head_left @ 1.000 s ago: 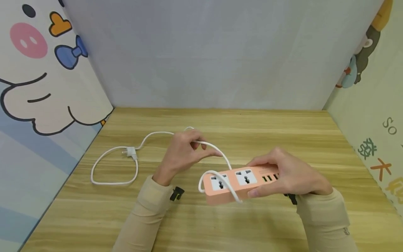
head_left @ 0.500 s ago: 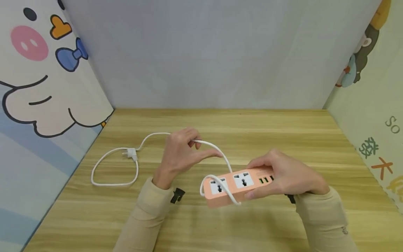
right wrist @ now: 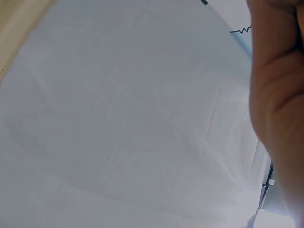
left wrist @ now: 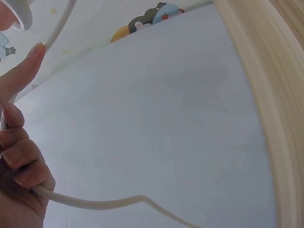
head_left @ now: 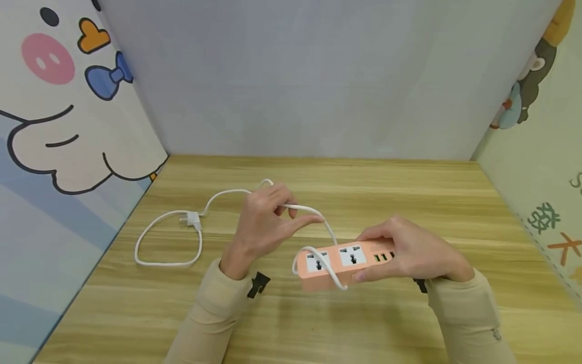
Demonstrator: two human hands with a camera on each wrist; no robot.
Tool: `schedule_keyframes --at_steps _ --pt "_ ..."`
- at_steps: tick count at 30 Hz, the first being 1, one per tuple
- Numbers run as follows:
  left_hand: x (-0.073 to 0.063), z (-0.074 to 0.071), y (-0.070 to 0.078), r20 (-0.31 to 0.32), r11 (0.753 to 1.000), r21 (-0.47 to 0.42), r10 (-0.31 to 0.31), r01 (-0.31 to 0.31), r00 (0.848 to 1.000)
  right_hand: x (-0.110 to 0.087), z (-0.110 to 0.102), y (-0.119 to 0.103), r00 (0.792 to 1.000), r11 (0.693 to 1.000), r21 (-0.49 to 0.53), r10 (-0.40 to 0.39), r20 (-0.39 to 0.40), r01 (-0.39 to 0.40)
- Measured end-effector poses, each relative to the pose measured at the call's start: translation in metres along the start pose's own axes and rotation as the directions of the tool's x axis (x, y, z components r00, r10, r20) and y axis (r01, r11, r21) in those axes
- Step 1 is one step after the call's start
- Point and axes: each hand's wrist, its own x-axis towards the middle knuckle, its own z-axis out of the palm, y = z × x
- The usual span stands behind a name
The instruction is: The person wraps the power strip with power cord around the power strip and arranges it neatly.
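In the head view, my right hand (head_left: 414, 253) grips the right end of an orange power strip (head_left: 334, 259), thumb on the near side and fingers over the far side. The strip is held up at a slight tilt, its white sockets and USB ports showing. One loop of its white cord (head_left: 329, 269) wraps around the left end. My left hand (head_left: 263, 217) curls its fingers round the cord farther along, the thumb stretched out against it. The left wrist view shows the cord (left wrist: 95, 204) leaving those curled fingers (left wrist: 28, 161). Only part of my right hand (right wrist: 280, 85) shows in the right wrist view.
The rest of the cord trails left over the wooden table (head_left: 386, 192) to a loop with a white plug (head_left: 193, 220). A grey backdrop (head_left: 309, 76) stands behind. Cartoon-printed panels flank the table. A black clip (head_left: 258, 284) sits at my left wrist.
Little differs. The power strip and my right hand have shifted very slightly left, and a small bend of cord shows again behind my left hand. Both hands keep their grip.
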Motion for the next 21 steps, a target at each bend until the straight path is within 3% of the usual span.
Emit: schedule_keyframes --at_steps 9,21 --pt "0.004 0.002 0.009 -0.015 0.998 -0.038 0.04 -0.041 0.999 -0.001 -0.001 0.005 0.999 0.996 -0.082 -0.021 -0.034 0.019" --pt "0.003 0.005 0.021 -0.026 0.996 0.013 0.087 -0.086 0.996 -0.001 -0.002 0.012 0.998 0.993 -0.118 -0.036 -0.059 0.029"
